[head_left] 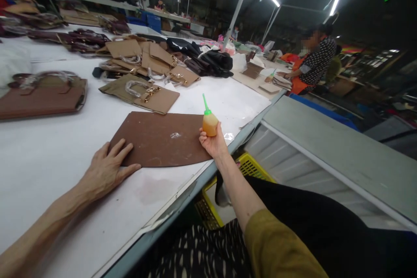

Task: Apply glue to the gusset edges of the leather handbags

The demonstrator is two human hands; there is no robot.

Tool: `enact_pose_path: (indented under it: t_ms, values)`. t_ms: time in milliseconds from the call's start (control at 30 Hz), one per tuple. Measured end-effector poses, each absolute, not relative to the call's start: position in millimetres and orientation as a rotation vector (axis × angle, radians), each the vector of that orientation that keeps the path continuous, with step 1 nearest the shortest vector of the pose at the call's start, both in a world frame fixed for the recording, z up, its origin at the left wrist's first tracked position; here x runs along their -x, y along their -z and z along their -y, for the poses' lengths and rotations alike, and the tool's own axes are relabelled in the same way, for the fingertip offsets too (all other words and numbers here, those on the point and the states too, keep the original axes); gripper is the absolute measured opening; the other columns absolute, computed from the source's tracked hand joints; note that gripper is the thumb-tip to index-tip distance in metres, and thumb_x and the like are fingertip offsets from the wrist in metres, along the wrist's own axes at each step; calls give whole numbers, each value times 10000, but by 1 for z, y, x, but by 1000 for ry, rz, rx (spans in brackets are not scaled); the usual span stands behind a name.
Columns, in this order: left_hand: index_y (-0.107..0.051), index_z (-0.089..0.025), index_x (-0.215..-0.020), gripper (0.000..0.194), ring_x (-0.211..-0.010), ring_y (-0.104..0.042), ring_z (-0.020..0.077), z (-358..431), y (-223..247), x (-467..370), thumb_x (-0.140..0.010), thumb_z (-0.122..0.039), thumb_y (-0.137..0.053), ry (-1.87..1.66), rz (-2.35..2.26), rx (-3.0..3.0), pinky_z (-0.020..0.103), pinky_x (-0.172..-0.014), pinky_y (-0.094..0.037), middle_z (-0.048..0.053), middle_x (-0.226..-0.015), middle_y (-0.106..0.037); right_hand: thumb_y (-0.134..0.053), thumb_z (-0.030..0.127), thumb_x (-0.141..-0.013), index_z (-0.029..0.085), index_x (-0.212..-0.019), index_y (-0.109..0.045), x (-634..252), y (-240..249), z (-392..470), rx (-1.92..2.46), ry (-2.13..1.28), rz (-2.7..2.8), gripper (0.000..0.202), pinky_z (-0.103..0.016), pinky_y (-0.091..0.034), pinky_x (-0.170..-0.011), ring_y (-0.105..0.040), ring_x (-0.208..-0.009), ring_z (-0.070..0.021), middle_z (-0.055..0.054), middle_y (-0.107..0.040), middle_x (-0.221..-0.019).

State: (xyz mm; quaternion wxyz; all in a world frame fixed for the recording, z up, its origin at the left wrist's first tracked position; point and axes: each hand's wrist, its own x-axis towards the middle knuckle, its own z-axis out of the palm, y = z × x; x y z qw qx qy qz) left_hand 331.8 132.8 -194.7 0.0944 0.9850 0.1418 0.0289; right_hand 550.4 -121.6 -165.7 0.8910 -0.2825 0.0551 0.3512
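A flat brown panel (156,139) with one curved edge lies on the white-covered table (74,139). A small clear wet-looking patch shows near its middle. My left hand (109,167) rests with spread fingers on the panel's left end and the table beside it. Over the panel's right end, my right hand (213,141) is wrapped round a squeeze bottle (210,125) of amber liquid. The bottle is upright, and its green nozzle points up.
Tan bags (143,93) with wrapped handles lie beyond the panel, and a brown bag (42,95) lies at left. Black material (208,61) is piled behind. A yellow crate (252,169) sits below the table edge. A person (312,63) stands at the far right.
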Motion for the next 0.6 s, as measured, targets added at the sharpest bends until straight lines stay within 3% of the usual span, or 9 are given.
enact_pose_path:
  t_ms: [433,600]
  values:
    - [-399,-189,-1380,752,-1364,-155,388,-126,174,-328,-769,-624,-461,42,-576,-2796,502,-1098,-180,92,-1494,-257,-496,461,-903,128,-939,-581,-534,152,120,681,-634,-152,346,-209,-437,-438,-524,-531,-93,-21,-584,-768]
    - [-381,-208,-1388,810,-1377,-104,376,-120,154,-325,-689,-557,-596,42,-583,-2607,510,-1109,-164,93,-1501,-226,-738,403,-681,145,-875,-594,-542,140,121,683,-655,-148,354,-214,-435,-381,-491,-474,-102,-71,-606,-725]
